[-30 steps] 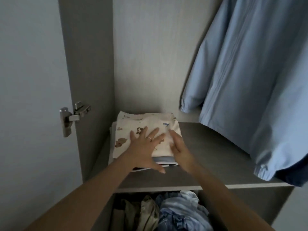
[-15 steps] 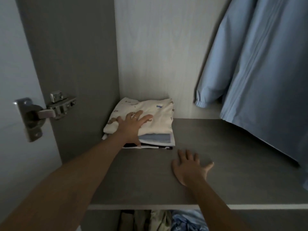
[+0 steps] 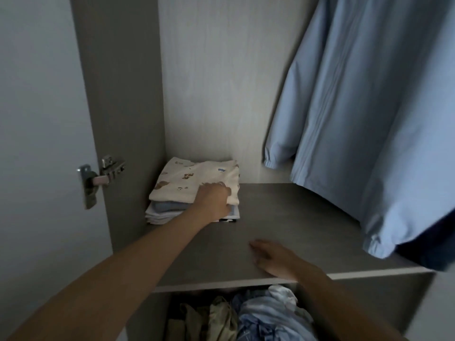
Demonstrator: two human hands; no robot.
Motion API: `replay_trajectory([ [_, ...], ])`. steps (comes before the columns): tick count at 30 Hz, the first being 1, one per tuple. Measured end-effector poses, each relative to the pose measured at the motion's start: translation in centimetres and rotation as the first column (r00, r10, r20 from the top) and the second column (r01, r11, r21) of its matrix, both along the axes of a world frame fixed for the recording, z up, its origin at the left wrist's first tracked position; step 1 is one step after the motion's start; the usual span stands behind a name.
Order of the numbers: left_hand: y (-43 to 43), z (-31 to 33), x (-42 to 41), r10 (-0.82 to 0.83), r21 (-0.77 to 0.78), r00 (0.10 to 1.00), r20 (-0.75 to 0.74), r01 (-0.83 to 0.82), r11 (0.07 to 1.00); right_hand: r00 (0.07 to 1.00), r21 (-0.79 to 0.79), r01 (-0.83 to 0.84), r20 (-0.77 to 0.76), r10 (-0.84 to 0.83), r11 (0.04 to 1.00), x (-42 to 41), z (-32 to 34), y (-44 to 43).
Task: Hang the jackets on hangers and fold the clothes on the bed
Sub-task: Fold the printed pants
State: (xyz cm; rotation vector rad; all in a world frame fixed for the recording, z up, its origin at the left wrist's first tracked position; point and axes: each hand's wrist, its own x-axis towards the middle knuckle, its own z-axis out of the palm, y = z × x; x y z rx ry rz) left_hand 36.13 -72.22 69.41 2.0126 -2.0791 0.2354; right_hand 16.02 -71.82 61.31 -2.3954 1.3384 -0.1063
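Folded clothes point(image 3: 192, 183) are what I'm tending here: a squared stack with a cream printed piece on top. It sits in the back left corner of the shelf point(image 3: 307, 217), its longer side along the back wall.

Nearest me, below the shelf's front edge, loose clothes point(image 3: 258, 316) lie crumpled in the lower compartment. Just inside that front edge my right hand point(image 3: 273, 259) lies flat on the board, its fingers point(image 3: 258, 246) straight and holding nothing. The stack is farther back and to the left of it, well apart.

My left hand point(image 3: 214, 200) is the nearer one. It sits on the stack's front right corner, fingers bent over the cream piece. Through the blur I cannot tell whether they pinch the cloth or only press it. I judge any last squaring nudge toward the corner falls to this hand.

Farther right, a blue jacket point(image 3: 369, 119) hangs over the shelf's right end, its cuff and hem out of the left hand's path. A door hinge point(image 3: 103, 175) sits outside the left panel.
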Motion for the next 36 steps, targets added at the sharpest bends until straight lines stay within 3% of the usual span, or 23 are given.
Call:
replay_trajectory([
  [2, 1.5, 1.2, -3.0, -0.165, -0.048, 0.984, -0.062, 0.162, 0.986, 0.989, 0.085, 0.003, 0.146, -0.016, 0.996, -3.4, 1.8, 2.9],
  [3, 2.4, 1.9, -4.7, -0.242, -0.057, 0.966, -0.093, 0.237, 0.97, 0.981, 0.045, 0.015, 0.193, -0.024, 0.999, -5.2, 2.8, 4.1],
  [7, 6.6, 4.6, -14.6, -0.594, -0.006, 0.778, -0.205, 0.605, 0.796, 0.9, -0.281, 0.249, 0.42, -0.114, 0.927, -16.5, 7.3, 11.5],
  [8, 7.4, 5.1, -16.0, -0.633, 0.005, 0.749, -0.196, 0.646, 0.763, 0.874, -0.428, 0.355, 0.466, -0.134, 0.831, -18.6, 8.3, 12.5],
  [9, 8.7, 5.6, -19.5, -0.709, 0.002, 0.677, -0.198, 0.724, 0.69, 0.839, -0.567, 0.501, 0.505, -0.204, 0.654, -22.6, 9.3, 15.2],
  [11, 10.7, 6.6, -23.6, -0.788, -0.02, 0.586, -0.187, 0.8, 0.6, 0.689, -0.661, 0.721, 0.65, -0.321, 0.208, -28.4, 10.7, 18.4],
  [13, 12.6, 7.7, -27.1, -0.846, -0.047, 0.502, -0.181, 0.854, 0.518, 0.413, -0.481, 0.869, 0.833, -0.367, -0.113, -33.1, 11.6, 21.1],
  [15, 14.6, 8.8, -30.6, -0.891, -0.093, 0.417, -0.177, 0.894, 0.437, 0.155, -0.278, 0.919, 0.907, -0.392, -0.281, -37.5, 12.2, 23.6],
  [17, 16.4, 9.3, -33.0, -0.913, -0.111, 0.368, -0.175, 0.914, 0.39, -0.002, -0.146, 0.952, 0.876, -0.482, -0.27, -40.7, 12.3, 24.9],
  [18, 17.4, 9.4, -34.3, -0.922, -0.109, 0.348, -0.17, 0.923, 0.369, -0.055, -0.038, 0.985, 0.854, -0.518, -0.167, -42.3, 12.3, 25.4],
  [19, 18.1, 9.4, -35.2, -0.929, -0.112, 0.331, -0.166, 0.93, 0.351, -0.079, 0.092, 0.996, 0.841, -0.536, -0.003, -43.3, 12.1, 25.1],
  [20, 18.9, 9.4, -35.9, -0.932, -0.1, 0.325, -0.162, 0.934, 0.343, -0.071, 0.187, 0.97, 0.83, -0.553, 0.157, -44.0, 11.9, 25.0],
  [21, 19.2, 9.1, -36.4, -0.935, -0.092, 0.317, -0.159, 0.938, 0.333, -0.052, 0.226, 0.943, 0.823, -0.565, 0.243, -44.6, 11.6, 24.5],
  [23, 19.9, 8.5, -36.7, -0.936, -0.07, 0.316, -0.153, 0.942, 0.329, -0.045, 0.246, 0.926, 0.825, -0.564, 0.286, -45.1, 11.6, 23.8],
  [28, 20.8, 8.1, -35.3, -0.933, -0.08, 0.335, -0.132, 0.934, 0.347, -0.121, 0.309, 0.909, 0.838, -0.533, 0.28, -45.0, 11.6, 23.8],
  [33, 21.3, 7.8, -34.0, -0.92, -0.139, 0.33, -0.21, 0.922, 0.362, 0.093, 0.136, 0.929, 0.814, -0.573, 0.345, -39.7, 11.1, 27.5],
  [36, 22.0, 6.7, -33.1, -0.896, -0.158, 0.311, -0.318, 0.914, 0.373, 0.177, 0.097, 0.865, 0.859, -0.48, 0.492, -35.8, 9.8, 29.4],
])
